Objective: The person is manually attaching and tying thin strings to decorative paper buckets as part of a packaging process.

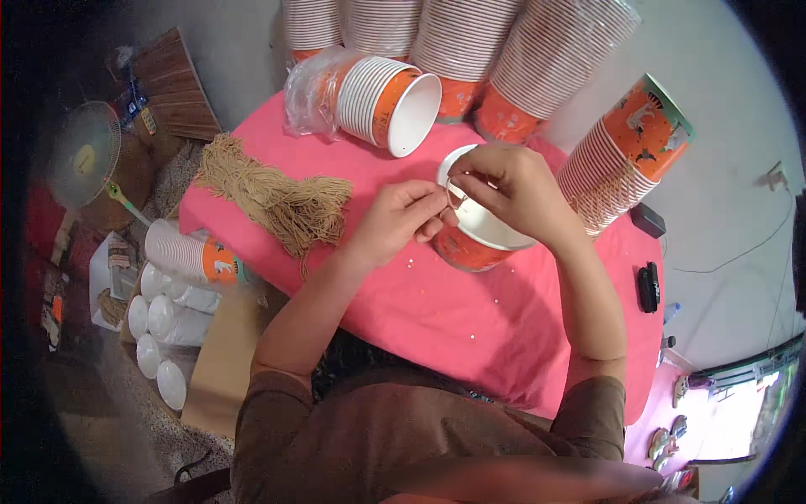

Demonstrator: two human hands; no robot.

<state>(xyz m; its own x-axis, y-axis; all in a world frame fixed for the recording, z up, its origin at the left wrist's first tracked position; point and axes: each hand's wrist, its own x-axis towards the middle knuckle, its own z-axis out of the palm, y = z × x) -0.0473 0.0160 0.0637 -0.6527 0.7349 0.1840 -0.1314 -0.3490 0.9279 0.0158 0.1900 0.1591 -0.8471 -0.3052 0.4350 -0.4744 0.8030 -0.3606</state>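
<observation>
My left hand [401, 220] and my right hand [518, 191] meet over an orange paper bucket [472, 252] with a white inside. Both are closed in a pinch on a thin pale cord [451, 195], which curves between the fingertips. The bucket stands upright on the pink cloth, mouth up, partly hidden by my right hand. To the left of my left hand lies a thick bundle of tan cords [281, 202], its loose ends spread toward me. Beyond the hands, a nested stack of similar buckets [378, 101] rests on its side, partly in clear plastic.
Tall stacks of white-rimmed buckets [562, 50] line the table's far edge. Another stack [621, 160] leans at the right, beside a black box [647, 220] and a black object [648, 287]. A carton of wrapped cups [214, 370] and a fan [84, 155] stand at left.
</observation>
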